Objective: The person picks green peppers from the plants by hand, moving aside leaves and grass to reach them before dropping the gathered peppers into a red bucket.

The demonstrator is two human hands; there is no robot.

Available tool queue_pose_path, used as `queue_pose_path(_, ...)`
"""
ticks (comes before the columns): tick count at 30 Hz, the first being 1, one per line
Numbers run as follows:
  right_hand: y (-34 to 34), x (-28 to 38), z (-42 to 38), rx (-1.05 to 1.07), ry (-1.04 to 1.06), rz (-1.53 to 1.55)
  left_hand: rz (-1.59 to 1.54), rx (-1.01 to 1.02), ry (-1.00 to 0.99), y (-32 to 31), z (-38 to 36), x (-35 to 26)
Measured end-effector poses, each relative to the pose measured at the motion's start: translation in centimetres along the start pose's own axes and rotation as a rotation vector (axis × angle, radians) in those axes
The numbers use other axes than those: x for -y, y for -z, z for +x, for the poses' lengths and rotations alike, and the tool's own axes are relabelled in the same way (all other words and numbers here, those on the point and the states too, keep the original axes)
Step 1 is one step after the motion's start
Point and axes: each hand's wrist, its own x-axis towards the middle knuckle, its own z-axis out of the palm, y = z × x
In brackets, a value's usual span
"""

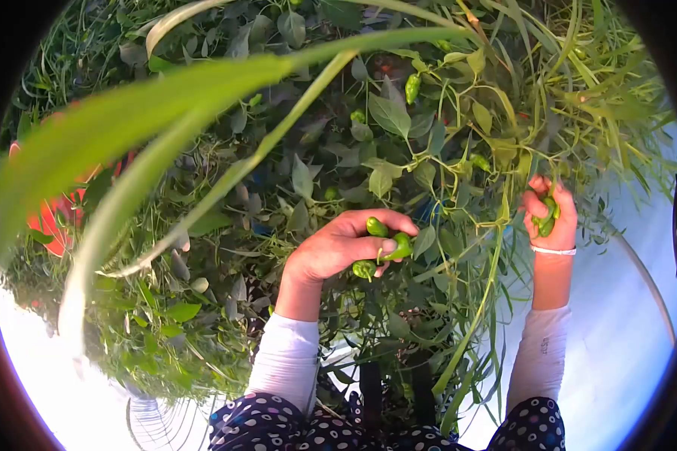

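Note:
Several small green peppers (402, 246) are gathered in my left hand (331, 244), its thumb pressed over them while one pokes out below the palm. Farther right, my right hand (553, 214) is closed around more green peppers (547, 218), close to the stems of a pepper plant (391, 116). Its fingertips are among the stems, and what they pinch there is hidden. On the same plant hangs a green pepper (412, 88), with another pepper (480, 161) lower among the leaves, left of my right hand.
Long blurred grass blades (165, 90) cross close before the camera on the left. A red object with pale lines (56, 225) sits among leaves at left. A wire basket (162, 421) is at bottom left. Pale ground sheeting (609, 316) and a thin hose (651, 282) lie at right.

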Motion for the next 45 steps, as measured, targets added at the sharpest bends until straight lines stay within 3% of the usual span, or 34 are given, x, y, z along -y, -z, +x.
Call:
queue_pose_path(3,-2.1,-0.4,-0.7,0.003,0.145,-0.306,-0.066,0.017,-0.056,0.4,-0.9,-0.2)
queue_pose_path(4,-2.4,-1.0,-0.2,-0.142,0.174,-0.466,-0.09,-0.029,-0.078,0.5,-1.2,-0.2)
queue_pose_path(7,-2.7,-1.9,3.0,-0.273,0.215,-0.377,-0.142,-0.086,-0.139,0.8,-1.2,-0.5)
queue_pose_path(10,-1.0,-1.3,5.2,-0.188,0.196,-0.398,-0.16,-0.081,-0.19,1.1,-1.2,-0.7)
queue_pose_path(12,-1.4,-1.6,5.5,-0.349,0.154,-0.44,-0.234,-0.108,-0.22,1.4,-1.5,-0.6)
queue_pose_path(15,-1.0,-1.2,5.2,-0.38,0.115,-0.473,-0.221,-0.113,-0.253,1.7,-1.5,-0.2)
queue_pose_path(18,-4.2,-1.0,3.3,-0.34,0.182,-0.439,-0.199,-0.136,-0.277,1.7,-1.5,-0.2)
queue_pose_path(20,-7.3,0.1,1.2,-0.274,0.322,-0.578,-0.268,-0.075,-0.287,2.1,-1.7,-0.3)
queue_pose_path(24,-14.5,4.6,-0.3,0.172,0.578,-0.463,-0.264,-0.101,-0.361,1.7,-1.5,0.0)
queue_pose_path(26,-19.0,5.1,2.1,0.371,0.505,-0.469,-0.349,-0.1,-0.402,1.7,-1.5,0.0)
queue_pose_path(28,-22.0,3.6,7.3,0.467,0.508,-0.735,-0.272,-0.14,-0.435,1.7,-1.5,-0.1)
queue_pose_path(31,-25.7,-0.2,16.5,0.291,0.386,-0.775,-0.273,-0.157,-0.443,1.9,-1.7,0.0)
queue_pose_path(32,-25.8,-0.8,18.7,0.188,0.331,-0.968,-0.315,-0.152,-0.435,2.0,-1.9,0.0)
queue_pose_path(34,-22.8,-4.2,25.9,0.13,0.412,-0.989,-0.356,-0.149,-0.426,2.2,-2.2,-0.2)
queue_pose_path(37,-19.8,-7.0,26.8,0.276,0.509,-1.352,-0.3,-0.223,-0.48,2.5,-2.2,-0.7)
queue_pose_path(39,-18.3,-9.9,26.8,0.246,0.418,-1.464,-0.319,-0.255,-0.48,3.0,-2.2,-0.8)
queue_pose_path(40,-18.9,-10.5,25.3,0.209,0.477,-1.609,-0.335,-0.278,-0.478,3.2,-2.0,-0.9)
queue_pose_path(41,-19.7,-10.6,23.7,0.22,0.266,-1.489,-0.341,-0.275,-0.476,3.3,-1.7,-1.2)
queue_pose_path(42,-19.5,-11.5,23.5,0.221,0.396,-1.428,-0.328,-0.283,-0.476,3.4,-1.5,-1.4)
queue_pose_path(44,-18.2,-11.1,21.3,0.214,0.314,-1.226,-0.285,-0.267,-0.477,2.8,-1.7,-1.0)
queue_pose_path(45,-17.4,-11.5,20.7,0.268,0.379,-1.199,-0.302,-0.31,-0.495,2.8,-1.6,-0.9)
